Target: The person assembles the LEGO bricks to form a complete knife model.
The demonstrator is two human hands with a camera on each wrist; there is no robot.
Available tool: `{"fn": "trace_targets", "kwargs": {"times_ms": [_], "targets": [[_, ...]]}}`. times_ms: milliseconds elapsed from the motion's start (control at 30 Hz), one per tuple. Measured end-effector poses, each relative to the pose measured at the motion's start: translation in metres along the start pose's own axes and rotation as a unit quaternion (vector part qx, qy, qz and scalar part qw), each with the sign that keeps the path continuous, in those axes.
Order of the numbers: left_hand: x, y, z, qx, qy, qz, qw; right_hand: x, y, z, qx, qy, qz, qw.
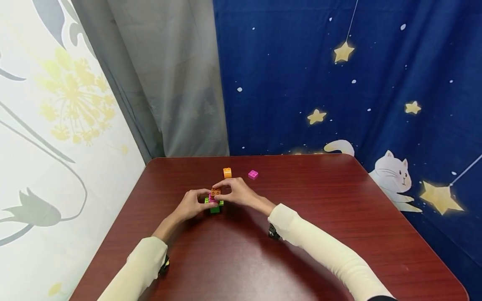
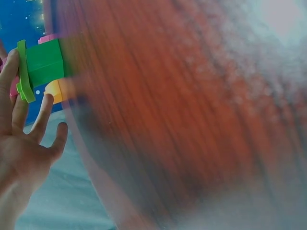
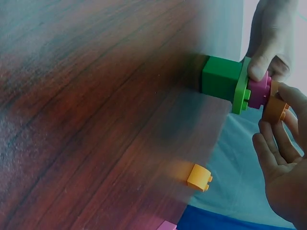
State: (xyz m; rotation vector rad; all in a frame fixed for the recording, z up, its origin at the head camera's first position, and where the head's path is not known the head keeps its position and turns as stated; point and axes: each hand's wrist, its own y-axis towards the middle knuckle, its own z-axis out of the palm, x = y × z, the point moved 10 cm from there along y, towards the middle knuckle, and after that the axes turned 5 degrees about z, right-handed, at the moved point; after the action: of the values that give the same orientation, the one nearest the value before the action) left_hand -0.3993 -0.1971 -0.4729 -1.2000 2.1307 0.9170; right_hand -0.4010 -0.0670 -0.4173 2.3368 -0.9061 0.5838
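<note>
Evidently the orange brick (image 3: pixel 274 109) gets the most careful hold: it tops a small stack, set against the magenta brick (image 3: pixel 259 90) and looking slightly askew in the right wrist view — whether it is fully seated, I cannot tell. The right hand (image 1: pixel 239 192) pinches it by its sides between thumb and fingers, presumably to keep the grip off its studs and its angle easy to adjust. The left hand (image 1: pixel 191 205) grips lower, around the magenta brick, its thumb pressed close to the lime plate (image 3: pixel 239 96) underneath; that likely stops the lower pieces from twisting or tipping. Its outer fingers spread apart, apparently not needed for the grip. The plate overhangs the dark green block (image 3: pixel 221 76), which stands on the counter (image 1: pixel 301 230) and acts as a narrow foot — one reason, perhaps, for steadying the stack with a second hand. Farther out, a yellow-orange curved brick (image 1: pixel 227 173) and a flat pink brick (image 1: pixel 253 174) sit apart from each other beyond the stack, probably leaving the fingers room. Behind the counter's far edge hangs a starry blue curtain (image 1: pixel 278 83).
</note>
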Motion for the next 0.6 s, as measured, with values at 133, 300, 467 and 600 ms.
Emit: {"fn": "trace_targets", "kwargs": {"times_ms": [133,300,467,600], "targets": [[-0.0005,0.0003,-0.0002,0.000,-0.002,0.002,1.0000,0.0027,-0.0021,0.0031,0.001,-0.006,-0.008,0.9999],[-0.0008,0.0004,0.0007,0.005,-0.005,0.000,1.0000,0.0033,-0.0050,0.0038,-0.008,-0.011,-0.010,0.9999],[-0.0013,0.0007,0.0002,0.007,-0.005,0.005,1.0000,0.0069,-0.0051,0.0052,-0.008,-0.011,-0.020,0.9997],[-0.0004,0.0014,0.0002,0.008,-0.001,0.008,0.9999,0.0078,-0.0039,0.0068,-0.004,-0.019,-0.022,0.9996]]}}
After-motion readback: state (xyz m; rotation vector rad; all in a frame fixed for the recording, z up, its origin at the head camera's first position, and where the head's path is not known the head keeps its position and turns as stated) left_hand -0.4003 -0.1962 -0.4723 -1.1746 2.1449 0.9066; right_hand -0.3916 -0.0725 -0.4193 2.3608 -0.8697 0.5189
